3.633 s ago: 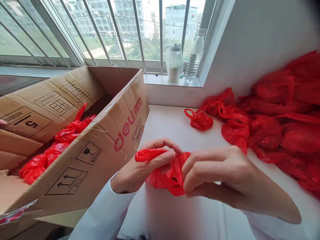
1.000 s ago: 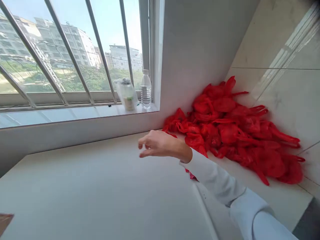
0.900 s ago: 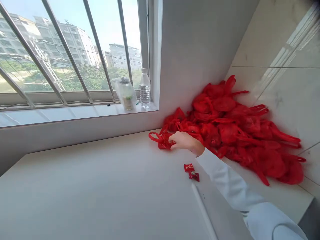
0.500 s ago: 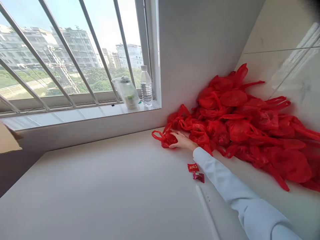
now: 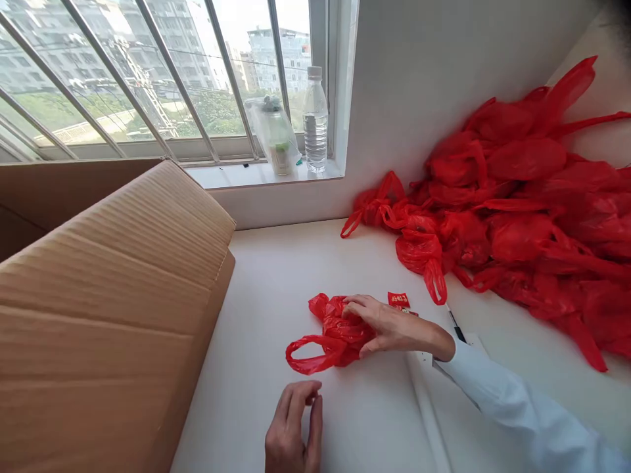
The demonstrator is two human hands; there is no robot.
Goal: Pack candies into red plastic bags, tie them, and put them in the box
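My right hand grips a small red plastic bag above the white tabletop. The bag is crumpled, and one looped handle points left. What lies inside it does not show. Just below the bag is my left hand, bare and apart from it, its thumb and fingers curved with a gap between them. Two small wrapped sweets, one a red packet, lie behind my right hand, the second partly covered by it.
A large heap of red plastic bags fills the right side against the wall. An open cardboard box stands at left. On the sill are a water bottle and a bagged cup. A white strip and a black-handled tool lie nearby.
My right hand has brought the red bag from beside the heap towards me. My left hand has come into view. The view has shifted, so more of the cardboard box shows.
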